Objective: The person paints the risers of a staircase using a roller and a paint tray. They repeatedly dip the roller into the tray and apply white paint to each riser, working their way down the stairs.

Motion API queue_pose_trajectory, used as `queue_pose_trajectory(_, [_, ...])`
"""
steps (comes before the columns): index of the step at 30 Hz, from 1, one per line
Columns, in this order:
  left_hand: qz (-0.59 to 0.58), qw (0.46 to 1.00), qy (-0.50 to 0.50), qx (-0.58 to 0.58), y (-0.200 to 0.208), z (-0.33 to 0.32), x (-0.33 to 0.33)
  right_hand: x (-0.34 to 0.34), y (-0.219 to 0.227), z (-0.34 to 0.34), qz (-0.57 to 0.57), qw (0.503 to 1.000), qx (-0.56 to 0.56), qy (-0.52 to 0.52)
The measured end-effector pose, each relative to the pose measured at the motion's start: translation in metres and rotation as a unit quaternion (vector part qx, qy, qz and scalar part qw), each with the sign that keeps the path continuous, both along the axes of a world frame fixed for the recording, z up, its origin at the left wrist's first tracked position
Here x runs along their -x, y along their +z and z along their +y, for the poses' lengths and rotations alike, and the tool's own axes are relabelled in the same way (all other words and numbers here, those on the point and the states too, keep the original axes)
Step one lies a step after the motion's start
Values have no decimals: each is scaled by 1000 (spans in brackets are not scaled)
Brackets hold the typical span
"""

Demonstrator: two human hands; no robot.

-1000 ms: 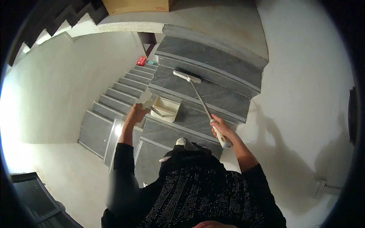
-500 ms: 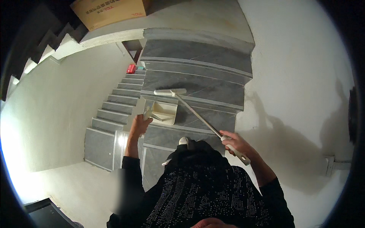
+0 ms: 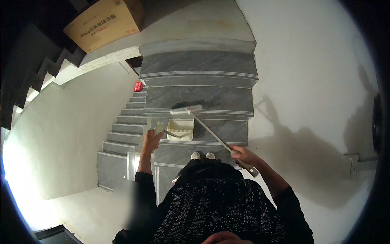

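My right hand (image 3: pixel 242 155) is wrapped round the upper part of a broom's long pale handle. The white broom head (image 3: pixel 185 110), dark bristles on its far side, lies at the front edge of a grey step. In my left hand (image 3: pixel 152 139) is the upright handle of a cream dustpan (image 3: pixel 187 132). The pan, with ribbed walls, stands on the step just below the broom head, its far end against the riser. Both hands are closed. The far part of the broom is slightly blurred, and any dirt in the pan is too small to make out.
Grey tiled stairs (image 3: pixel 199 97) rise ahead; my two shoes (image 3: pixel 196 155) stand on a lower step. On the left another flight (image 3: pixel 126 135) leads down, with a red object (image 3: pixel 138 86) at its far end. A cardboard box (image 3: pixel 103 26) sits above. A white wall (image 3: pixel 308 73) bounds the right.
The view has shifted, so the stairs sit lower in it. A second shoe has come into sight beside the first. Both hands keep their hold on the broom and the dustpan.
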State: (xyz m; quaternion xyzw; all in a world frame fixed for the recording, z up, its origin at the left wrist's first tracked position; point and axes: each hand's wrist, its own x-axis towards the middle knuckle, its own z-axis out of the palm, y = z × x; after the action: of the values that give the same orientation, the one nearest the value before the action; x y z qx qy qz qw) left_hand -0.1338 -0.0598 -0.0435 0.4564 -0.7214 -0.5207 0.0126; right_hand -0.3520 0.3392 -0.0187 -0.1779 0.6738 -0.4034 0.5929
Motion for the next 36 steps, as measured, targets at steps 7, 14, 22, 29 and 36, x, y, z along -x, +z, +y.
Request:
queue_pose_trajectory(7, [-22, 999, 6, -37, -9, 1, -2, -1, 19, 21, -21, 1000, -7, -21])
queue_pose_trajectory(14, [-65, 998, 12, -18, -2, 0, 9, 3, -26, -39, 65, 997, 37, -17])
queue_pose_trajectory(22, [5, 989, 7, -146, 7, -3, -2, -15, 10, -10, -51, 996, -32, -64])
queue_pose_trajectory(29, [38, 984, -3, -177, 3, -10, -9, -61, 74, 13, -112, 962, 2, -248])
queue_pose_trajectory(36, [33, 985, -24, -168, 3, -21, -12, -88, 58, 26, -82, 889, -27, -449])
